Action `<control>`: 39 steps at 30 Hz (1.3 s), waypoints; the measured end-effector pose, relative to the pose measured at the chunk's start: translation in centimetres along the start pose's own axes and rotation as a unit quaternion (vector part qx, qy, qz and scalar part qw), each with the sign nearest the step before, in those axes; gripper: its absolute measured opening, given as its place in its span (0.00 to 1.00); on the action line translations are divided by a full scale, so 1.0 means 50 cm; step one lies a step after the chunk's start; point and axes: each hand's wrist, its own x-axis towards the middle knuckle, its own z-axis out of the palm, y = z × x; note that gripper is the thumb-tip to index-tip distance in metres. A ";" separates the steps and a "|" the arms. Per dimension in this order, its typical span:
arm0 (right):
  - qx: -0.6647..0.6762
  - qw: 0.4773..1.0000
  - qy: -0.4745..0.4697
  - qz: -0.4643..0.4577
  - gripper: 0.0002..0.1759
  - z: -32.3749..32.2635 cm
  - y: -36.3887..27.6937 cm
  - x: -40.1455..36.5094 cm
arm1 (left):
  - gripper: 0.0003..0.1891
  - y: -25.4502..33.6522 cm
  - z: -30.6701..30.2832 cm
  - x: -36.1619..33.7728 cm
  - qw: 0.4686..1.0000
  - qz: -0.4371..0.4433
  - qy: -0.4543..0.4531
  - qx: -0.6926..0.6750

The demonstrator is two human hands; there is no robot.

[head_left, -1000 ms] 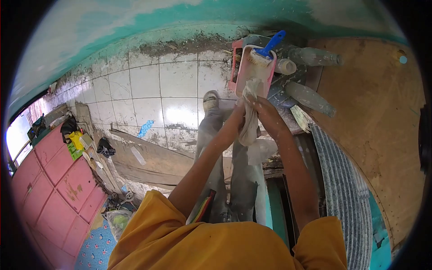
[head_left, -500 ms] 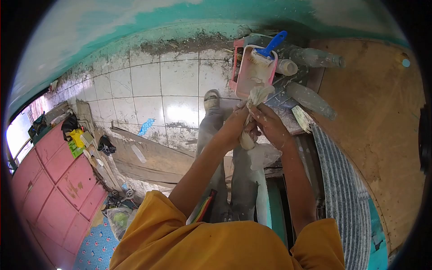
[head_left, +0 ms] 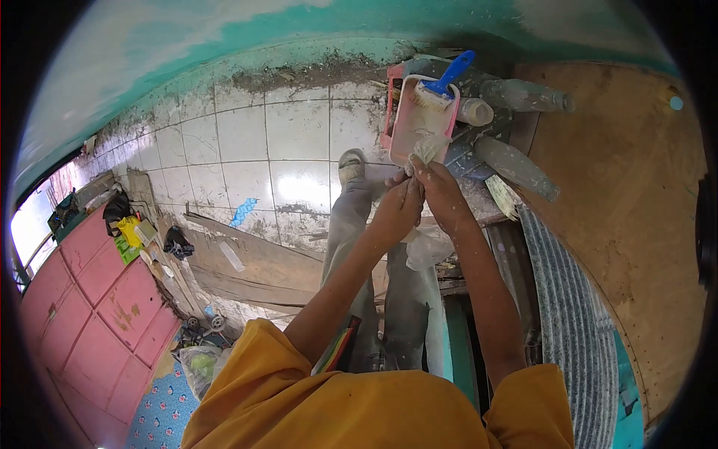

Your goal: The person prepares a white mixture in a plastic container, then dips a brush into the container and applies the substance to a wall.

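White rag (head_left: 428,148) gripped in closed left hand (head_left: 396,211) and right hand (head_left: 443,193), just beside pink paint tray (head_left: 413,123)

They're wearing a mustard-yellow short-sleeved shirt (head_left: 359,408), paint-spattered grey trousers (head_left: 350,224), a dusty grey shoe (head_left: 350,166), a striped band (head_left: 336,349) at the waist; left hand (head_left: 400,208) and right hand (head_left: 443,193) going bare.

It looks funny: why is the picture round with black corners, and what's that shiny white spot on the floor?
Head view: a fisheye lens curves the tiled floor and leaves black corners; the spot is glare on a glossy tile; daylight washes out the far-left opening; left hand and right hand, gripping the cloth, look sharp.
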 end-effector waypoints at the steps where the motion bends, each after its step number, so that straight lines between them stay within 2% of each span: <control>1: 0.021 1.000 0.007 -0.013 0.22 -0.001 0.009 0.008 | 0.17 0.001 0.003 -0.004 1.000 -0.004 0.007 0.011; 3: 0.043 0.999 0.013 -0.025 0.22 -0.002 0.018 0.020 | 0.18 -0.001 0.005 -0.006 1.000 -0.008 0.015 0.022; 5: 0.049 0.998 0.026 0.005 0.21 -0.003 0.021 0.030 | 0.18 -0.012 0.005 -0.003 0.993 0.061 0.036 0.092; 8: 0.050 0.998 0.036 0.009 0.19 -0.004 0.014 0.039 | 0.19 -0.020 0.006 -0.003 0.986 0.084 0.048 0.133; 15: 0.033 0.998 0.047 0.019 0.19 -0.010 0.016 0.054 | 0.18 -0.020 0.012 -0.011 0.985 0.082 0.060 0.137; 17: 0.084 0.996 0.008 0.019 0.19 -0.018 0.022 0.056 | 0.19 -0.027 0.010 -0.009 1.000 -0.016 0.014 0.009; 18: 0.082 0.996 0.009 0.020 0.19 -0.018 0.019 0.053 | 0.19 -0.008 0.006 -0.011 1.000 -0.016 0.014 0.007; 19: 0.109 0.993 0.008 0.043 0.19 -0.017 0.014 0.047 | 0.20 0.032 -0.002 -0.017 0.986 -0.069 -0.025 -0.148; 20: 0.135 0.989 0.007 0.065 0.19 -0.017 0.011 0.044 | 0.21 0.061 -0.009 -0.021 0.945 -0.119 -0.063 -0.299; 21: 0.136 0.989 0.008 0.064 0.19 -0.022 0.014 0.046 | 0.21 0.074 -0.014 -0.025 0.945 -0.120 -0.064 -0.298; 23: 0.168 0.978 -0.101 0.073 0.20 -0.034 0.027 0.047 | 0.22 0.086 -0.021 -0.034 0.930 -0.168 -0.051 -0.322; 24: 0.168 0.978 -0.101 0.073 0.20 -0.031 0.021 0.041 | 0.22 0.072 -0.031 -0.033 0.930 -0.168 -0.050 -0.323; 26: 0.195 0.972 -0.125 0.039 0.22 -0.020 0.004 0.023 | 0.22 0.031 -0.051 -0.020 0.906 -0.127 -0.075 -0.397; 30: 0.189 0.968 -0.160 0.033 0.24 -0.026 0.023 0.009 | 0.18 0.029 -0.055 -0.008 0.912 -0.099 -0.088 -0.388; 32: 0.087 0.989 -0.110 0.049 0.26 -0.024 0.022 -0.002 | 0.14 0.035 -0.043 -0.001 0.961 -0.096 -0.010 -0.261; 33: 0.088 0.989 -0.109 0.050 0.26 -0.017 0.020 -0.010 | 0.14 0.022 -0.037 0.003 0.960 -0.096 -0.009 -0.261; 34: 0.016 0.998 -0.052 0.015 0.26 -0.005 0.014 -0.019 | 0.12 0.007 -0.031 0.007 0.996 0.036 0.061 -0.053; 35: -0.056 0.998 0.005 -0.021 0.27 0.001 0.010 -0.022 | 0.11 -0.006 -0.029 0.011 0.965 0.166 0.127 0.158; 36: -0.057 0.998 0.004 -0.021 0.27 0.000 0.015 -0.019 | 0.11 0.001 -0.028 0.005 0.965 0.167 0.128 0.158; 38: -0.104 0.993 -0.039 -0.028 0.28 -0.007 0.029 -0.013 | 0.10 0.031 -0.021 -0.017 0.916 0.117 0.107 0.368; 39: -0.104 0.993 -0.039 -0.027 0.28 0.000 0.018 -0.020 | 0.10 0.043 -0.019 -0.021 0.917 0.117 0.106 0.367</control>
